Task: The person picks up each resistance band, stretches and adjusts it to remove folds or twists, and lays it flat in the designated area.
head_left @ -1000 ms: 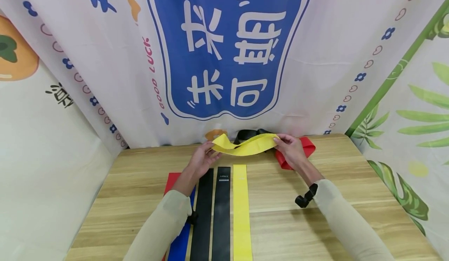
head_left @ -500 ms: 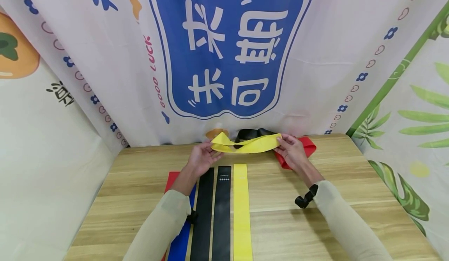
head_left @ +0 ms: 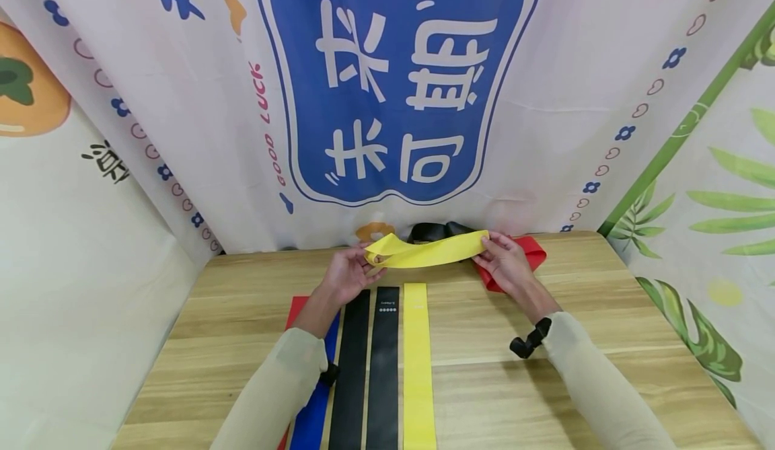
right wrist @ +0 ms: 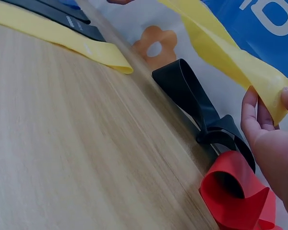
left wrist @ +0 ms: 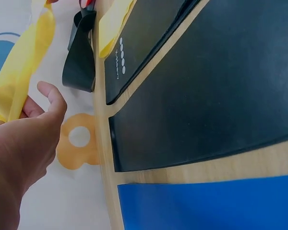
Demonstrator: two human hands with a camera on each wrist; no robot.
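Observation:
A yellow resistance band loop (head_left: 432, 249) is stretched between both hands above the back edge of the table, slightly twisted in the middle. My left hand (head_left: 348, 276) holds its left end; in the left wrist view the thumb stands apart while the fingers hook into the band (left wrist: 20, 72). At the other end, my right hand (head_left: 507, 265) pinches the band between thumb and fingers, as the right wrist view shows. Behind the held band lies a loosely looped black band (head_left: 428, 231). A red band (head_left: 531, 253) sits curled beside the right hand.
Flat bands lie side by side on the wooden table (head_left: 545, 409): a red one (head_left: 295, 307), a blue one (head_left: 310, 423), two black ones (head_left: 383, 369) and a yellow one (head_left: 418, 362). The left forearm overlaps the red and blue ones. A printed curtain (head_left: 557, 100) hangs behind the table.
The yellow band has turned slightly between the hands; its left end has folded over and a fingertip shows inside the loop. Both hands stay nearly in place.

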